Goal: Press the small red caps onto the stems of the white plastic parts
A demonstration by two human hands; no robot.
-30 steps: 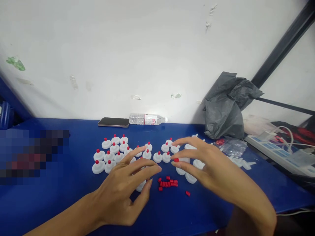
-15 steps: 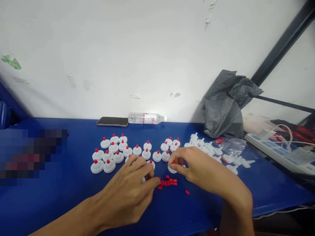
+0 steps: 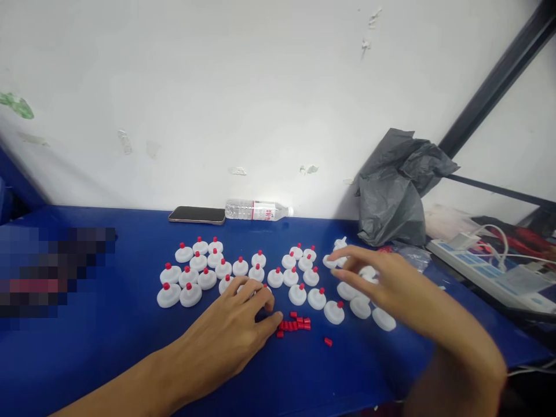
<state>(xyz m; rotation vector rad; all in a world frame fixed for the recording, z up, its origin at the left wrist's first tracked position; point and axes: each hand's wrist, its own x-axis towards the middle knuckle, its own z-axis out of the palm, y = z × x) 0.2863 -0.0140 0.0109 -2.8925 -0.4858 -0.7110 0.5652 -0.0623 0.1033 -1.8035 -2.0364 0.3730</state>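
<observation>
Several white caps with red plugs (image 3: 191,272) stand in rows on the blue table (image 3: 108,347). Three more plugged caps (image 3: 317,298) sit in front of them, beside plain white caps (image 3: 384,318). A small pile of red plugs (image 3: 295,324) lies near the front, and a single plug (image 3: 328,342) lies to its right. My left hand (image 3: 234,330) rests by the pile, fingers curled, thumb tip close to the plugs; what it pinches is hidden. My right hand (image 3: 391,284) hovers over the plain caps with its fingers stretched apart, the index tip at a plain cap (image 3: 329,262).
A phone (image 3: 197,215) and a lying water bottle (image 3: 258,210) sit against the white wall. A crumpled grey bag (image 3: 395,191) stands at the back right. A power strip (image 3: 490,272) with cables lies beyond the table's right end. A blurred patch covers the left.
My right hand let go of a cap it had plugged with a red piece and swung right and back over the plain caps, fingers spreading. My left hand stayed by the red pile.
</observation>
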